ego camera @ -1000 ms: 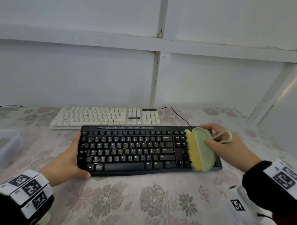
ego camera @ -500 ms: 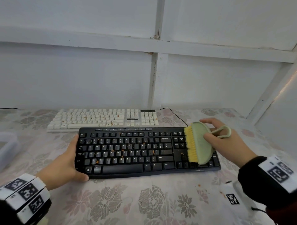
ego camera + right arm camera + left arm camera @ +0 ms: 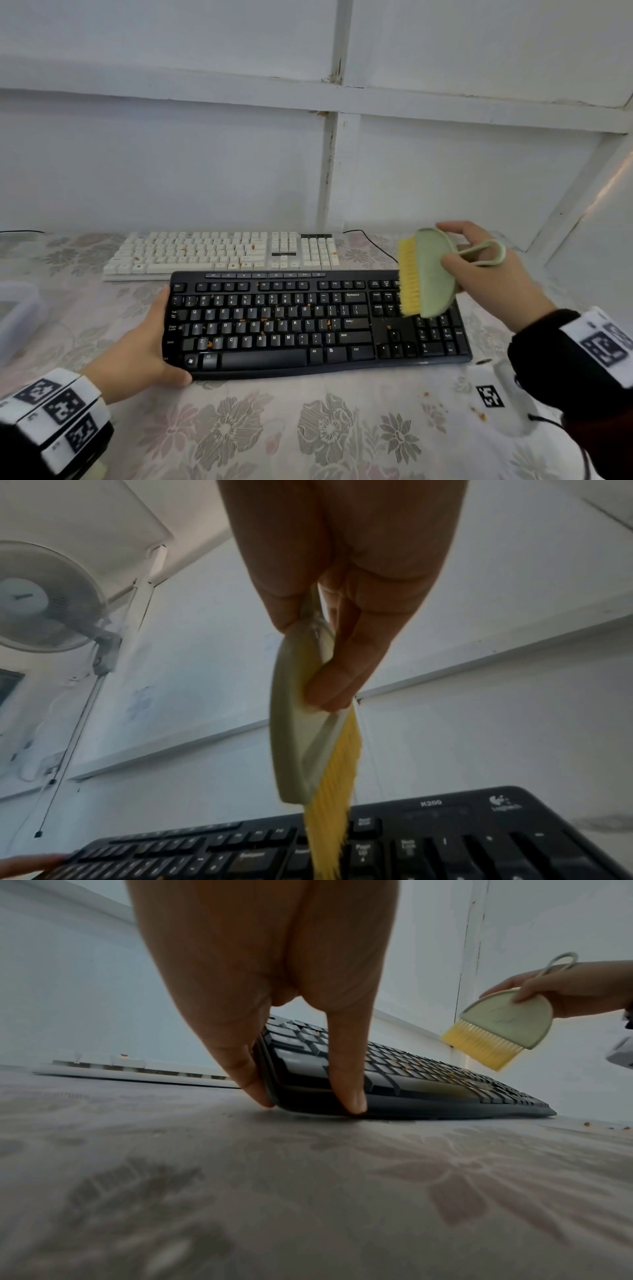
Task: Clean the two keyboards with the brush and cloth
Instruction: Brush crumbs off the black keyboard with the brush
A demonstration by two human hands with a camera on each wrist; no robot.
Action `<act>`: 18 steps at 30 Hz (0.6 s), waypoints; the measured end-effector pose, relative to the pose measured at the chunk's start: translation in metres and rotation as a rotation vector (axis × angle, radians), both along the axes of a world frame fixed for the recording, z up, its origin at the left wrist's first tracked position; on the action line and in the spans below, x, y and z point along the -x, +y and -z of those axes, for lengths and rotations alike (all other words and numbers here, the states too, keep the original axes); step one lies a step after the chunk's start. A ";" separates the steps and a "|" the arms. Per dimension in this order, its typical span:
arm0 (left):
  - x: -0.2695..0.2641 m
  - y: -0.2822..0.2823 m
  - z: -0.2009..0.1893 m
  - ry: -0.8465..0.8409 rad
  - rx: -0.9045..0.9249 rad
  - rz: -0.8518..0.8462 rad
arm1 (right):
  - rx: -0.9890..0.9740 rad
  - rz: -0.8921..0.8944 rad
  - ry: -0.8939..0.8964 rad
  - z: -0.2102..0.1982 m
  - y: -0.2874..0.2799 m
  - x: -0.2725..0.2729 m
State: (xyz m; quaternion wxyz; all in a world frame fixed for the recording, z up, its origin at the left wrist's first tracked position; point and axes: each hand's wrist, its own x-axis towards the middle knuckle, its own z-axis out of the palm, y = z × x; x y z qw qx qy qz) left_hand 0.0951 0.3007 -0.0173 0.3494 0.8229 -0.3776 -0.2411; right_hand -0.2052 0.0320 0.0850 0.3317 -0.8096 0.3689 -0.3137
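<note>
A black keyboard [image 3: 308, 325] lies on the flowered tablecloth with orange crumbs among its keys. My left hand [image 3: 147, 346] holds its left end [image 3: 294, 1085], thumb on the front edge. My right hand [image 3: 479, 274] grips a pale green brush [image 3: 433, 274] with yellow bristles [image 3: 409, 277], lifted above the keyboard's right part near the back edge. In the right wrist view the brush [image 3: 308, 723] hangs over the keyboard [image 3: 428, 840], bristles pointing down. Behind the black one sits a white keyboard [image 3: 222, 253], also flecked with crumbs. No cloth is in view.
A clear plastic box [image 3: 17, 315] stands at the left edge. Crumbs [image 3: 479, 414] lie on the tablecloth [image 3: 308, 428] at front right, near a white device with a marker [image 3: 491, 395]. A white wall rises just behind the keyboards; a cable [image 3: 373, 243] runs from the white one.
My right hand has raised the brush off the keys and carried it toward the back edge of the black keyboard. The left hand keeps its hold.
</note>
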 end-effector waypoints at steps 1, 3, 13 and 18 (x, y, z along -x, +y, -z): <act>0.001 0.000 -0.001 -0.002 -0.002 0.002 | 0.000 -0.003 0.001 0.001 -0.001 -0.004; 0.001 0.000 -0.001 -0.006 -0.006 0.006 | -0.030 -0.043 0.037 0.007 0.001 -0.008; 0.000 0.000 0.000 0.005 -0.013 0.005 | -0.138 -0.161 0.202 0.038 0.025 0.014; 0.000 0.000 -0.001 0.000 0.002 0.015 | -0.117 -0.157 0.174 0.017 0.021 0.015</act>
